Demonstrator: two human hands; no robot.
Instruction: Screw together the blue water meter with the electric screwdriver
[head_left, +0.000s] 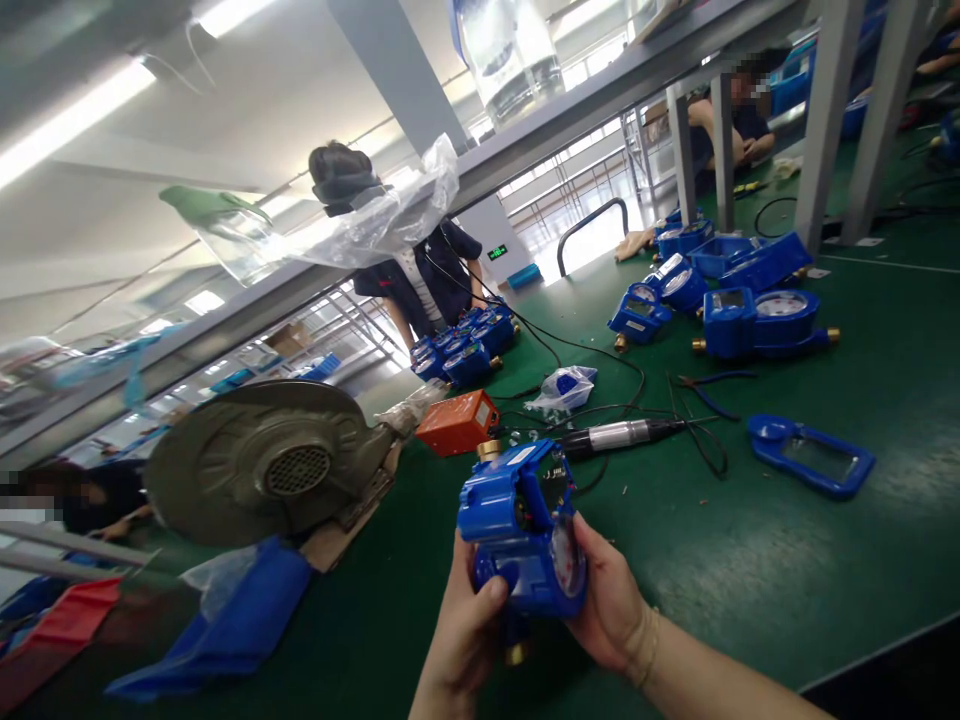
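Both of my hands hold a blue water meter tilted above the green table. Its small housing is uncovered, so a circuit board and some wires show inside. Brass threaded ends stick out at its top and bottom. My left hand grips the near left side, thumb across the body. Around the right side, by the round dial, my right hand is closed. A blue cover frame with a clear window lies at the right. Beyond the meter lies an electric screwdriver with a black cable.
An orange box and a large grey-green blower stand left. Pliers, a plastic bag and several more water meters lie farther back. A shelf rail crosses above. A person is across the table.
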